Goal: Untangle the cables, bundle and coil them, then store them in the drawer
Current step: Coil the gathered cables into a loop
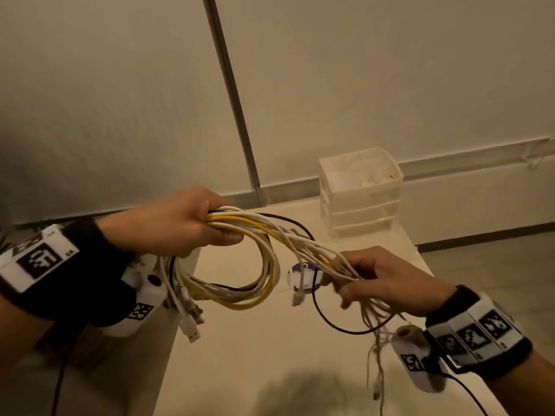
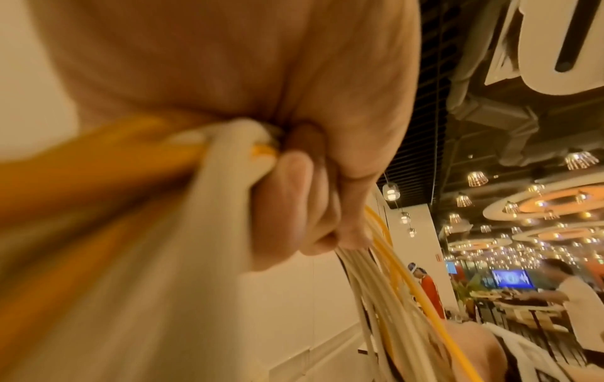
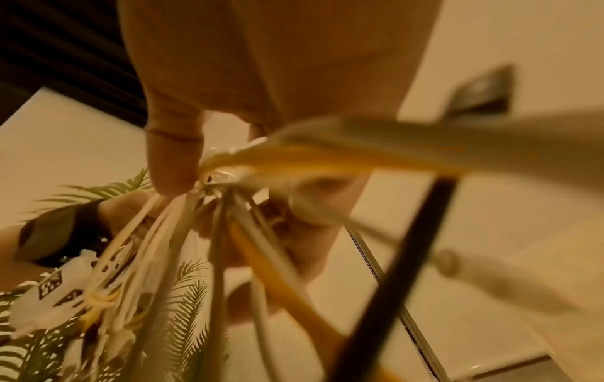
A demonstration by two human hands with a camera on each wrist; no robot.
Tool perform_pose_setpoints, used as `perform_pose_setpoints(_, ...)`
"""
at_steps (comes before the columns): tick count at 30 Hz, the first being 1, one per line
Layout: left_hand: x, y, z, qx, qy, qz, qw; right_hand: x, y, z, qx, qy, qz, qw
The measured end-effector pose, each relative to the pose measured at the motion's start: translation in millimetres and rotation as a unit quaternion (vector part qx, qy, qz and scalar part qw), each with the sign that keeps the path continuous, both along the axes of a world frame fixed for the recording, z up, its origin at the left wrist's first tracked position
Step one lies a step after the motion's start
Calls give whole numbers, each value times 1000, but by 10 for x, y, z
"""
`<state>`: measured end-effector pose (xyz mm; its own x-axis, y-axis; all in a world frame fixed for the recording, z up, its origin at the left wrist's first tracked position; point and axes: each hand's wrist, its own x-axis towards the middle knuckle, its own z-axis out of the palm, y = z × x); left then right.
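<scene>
I'm mid-coil. Left hand (image 1: 183, 223) grip is closed on the cables (image 1: 264, 250) loop at frame centre; right hand (image 1: 387, 280) grip pinches the loose tails. Next, I reckon: wrap tails round, then carry to the drawer (image 1: 360, 193) unit, upper right on the desk (image 1: 270, 355).

The left hand (image 1: 183, 223) is closed tight around the cables (image 1: 264, 250), with its thumb under them. The right hand (image 1: 387, 280) pinches the same cables lower down, fingers curled, palm facing in.

Left hand (image 2: 294, 206) around white and yellow cables (image 2: 376, 284)
</scene>
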<state>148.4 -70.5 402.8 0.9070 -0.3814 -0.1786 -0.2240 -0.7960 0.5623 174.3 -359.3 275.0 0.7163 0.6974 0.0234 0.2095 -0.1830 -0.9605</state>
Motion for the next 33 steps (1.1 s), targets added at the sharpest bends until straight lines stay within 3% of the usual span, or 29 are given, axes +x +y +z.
perform_pose_setpoints(5,-39,-176,14,-19,15,-11,1000,-20,270,96,7,-23,12,1000)
perform_pose_setpoints(9,-42,-250,29,-11,9,-15,1000,-6,530,269,68,1,13,998)
perform_pose_setpoints(14,-95,-142,12,-70,70,49,994,-11,592,318,19,-55,72,996)
perform_pose_setpoints(19,-143,-81,26,-88,51,90,991,29,649,121,-4,-96,72,993)
perform_pose_setpoints(27,-173,-140,28,-147,-9,157,976,-40,693,-312,64,90,-21,994)
perform_pose_setpoints(30,-148,-114,73,-209,-32,205,956,-83,633,-533,9,88,-73,993)
perform_pose_setpoints(33,-147,-76,128,-222,-39,216,950,-158,594,-568,99,116,-74,986)
